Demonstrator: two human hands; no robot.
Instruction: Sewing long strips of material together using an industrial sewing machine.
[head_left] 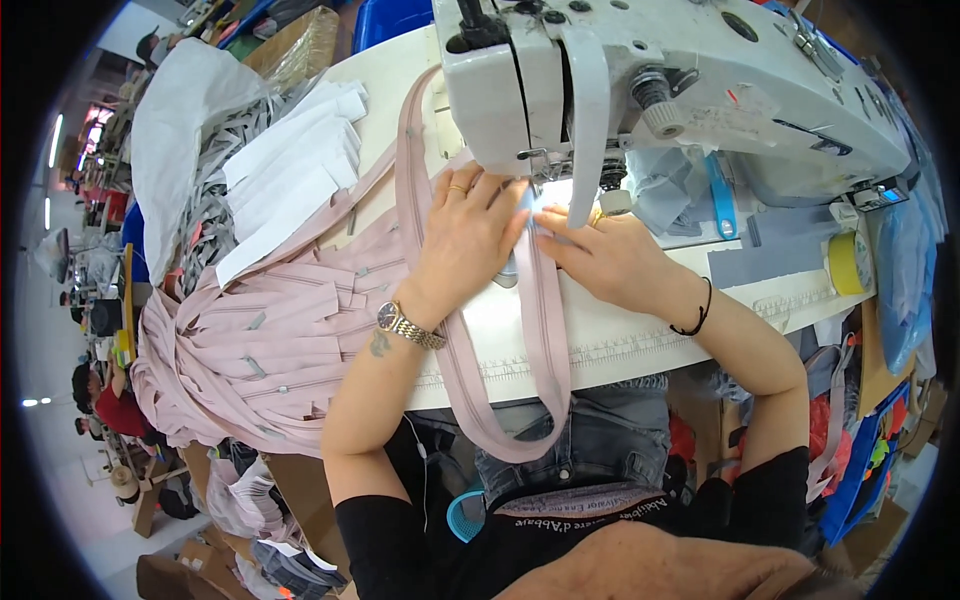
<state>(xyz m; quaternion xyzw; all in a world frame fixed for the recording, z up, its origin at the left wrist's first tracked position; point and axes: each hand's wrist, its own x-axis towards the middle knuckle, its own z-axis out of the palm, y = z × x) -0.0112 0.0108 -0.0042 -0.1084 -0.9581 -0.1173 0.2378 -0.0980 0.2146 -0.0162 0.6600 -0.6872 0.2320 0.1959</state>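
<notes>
A long pink zipper tape [545, 345] runs from the needle area of a white sewing machine [500, 90], loops below the table's front edge over my lap, and comes back up beneath my left wrist. My left hand [470, 235] presses its bent fingers together on the tape end just left of the presser foot [535, 185]. From the other side, my right hand [610, 258] pinches the same tape with thumb and forefinger. A small light-blue piece shows between the fingertips; its exact kind is hidden.
Left lies a heap of pink zipper tapes [250, 350], with white cloth pieces [295, 165] behind. A yellow tape roll [848, 262], a blue-handled tool [720, 195] and a grey sheet [765, 268] lie at right. A printed ruler [640, 345] follows the table's front edge.
</notes>
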